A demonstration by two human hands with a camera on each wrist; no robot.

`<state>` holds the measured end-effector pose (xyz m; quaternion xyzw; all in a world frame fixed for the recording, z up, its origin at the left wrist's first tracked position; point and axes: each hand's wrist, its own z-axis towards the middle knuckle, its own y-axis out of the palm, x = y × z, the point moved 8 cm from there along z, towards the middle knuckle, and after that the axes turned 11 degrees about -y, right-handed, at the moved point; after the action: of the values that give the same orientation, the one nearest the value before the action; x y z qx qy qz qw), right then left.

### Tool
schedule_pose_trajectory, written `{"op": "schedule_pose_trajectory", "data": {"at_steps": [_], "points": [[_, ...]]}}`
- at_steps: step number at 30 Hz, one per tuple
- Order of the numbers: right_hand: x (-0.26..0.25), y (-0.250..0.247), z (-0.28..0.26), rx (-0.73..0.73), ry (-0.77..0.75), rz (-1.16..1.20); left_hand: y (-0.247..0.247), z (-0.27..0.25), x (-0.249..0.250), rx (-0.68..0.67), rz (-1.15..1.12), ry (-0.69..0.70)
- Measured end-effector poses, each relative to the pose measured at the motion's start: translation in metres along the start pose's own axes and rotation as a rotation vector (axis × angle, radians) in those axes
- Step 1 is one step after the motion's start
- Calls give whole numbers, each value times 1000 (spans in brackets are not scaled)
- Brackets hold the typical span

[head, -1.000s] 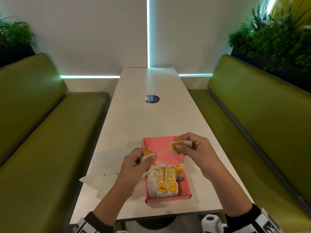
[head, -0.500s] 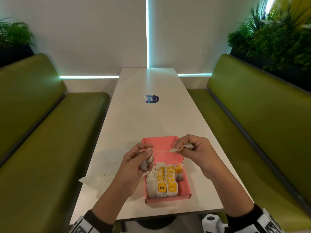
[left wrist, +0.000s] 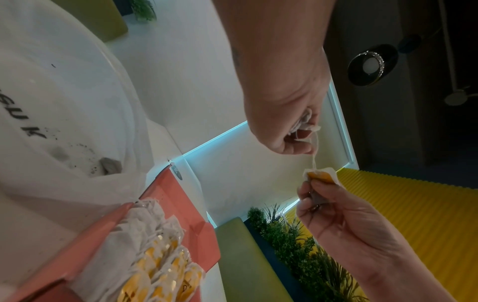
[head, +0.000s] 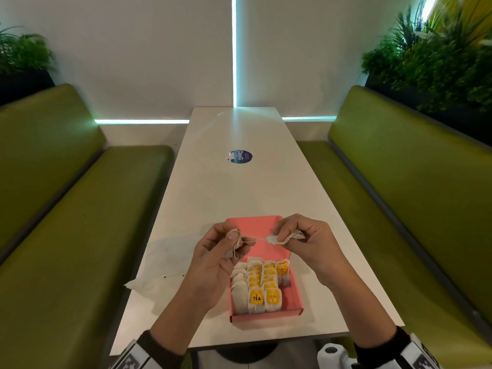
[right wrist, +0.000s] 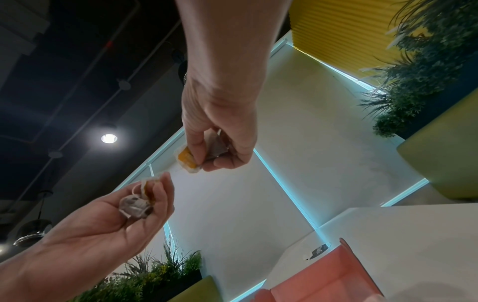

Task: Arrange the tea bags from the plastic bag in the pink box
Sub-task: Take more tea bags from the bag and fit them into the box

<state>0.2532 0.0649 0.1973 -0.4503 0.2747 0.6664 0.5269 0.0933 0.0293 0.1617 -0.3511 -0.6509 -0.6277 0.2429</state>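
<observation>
Meanwhile both hands, left [head: 213, 258] and right [head: 306, 241], pinch string-tangled tea bags [head: 286, 237] above the pink box [head: 266, 316], plastic bag [head: 159, 262] beside.

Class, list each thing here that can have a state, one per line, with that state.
Pink box: open, near end filled with rows of tea bags, far end bare.
Plastic bag: flat on the table, left of the box.
Left hand: holds a tea bag.
Right hand: pinches another tea bag.
</observation>
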Motion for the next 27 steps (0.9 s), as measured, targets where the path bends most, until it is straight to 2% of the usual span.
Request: {"op": "schedule_pose_trajectory", "data": {"at_steps": [11, 16, 20, 23, 27], "points": [[-6, 1, 2, 13, -29, -2, 4, 1, -2, -30, -84, -11], [-6, -3, 2, 30, -52, 10, -4, 0, 1, 18, 93, 11], [-10, -4, 0, -13, -75, 16, -7, -4, 5, 40, 180, 47], [-11, 0, -1, -86, -16, 5, -7, -6, 8, 49, 199, 55], [-6, 4, -1, -34, 46, -151, -5, -6, 4, 48, 213, 32]]}}
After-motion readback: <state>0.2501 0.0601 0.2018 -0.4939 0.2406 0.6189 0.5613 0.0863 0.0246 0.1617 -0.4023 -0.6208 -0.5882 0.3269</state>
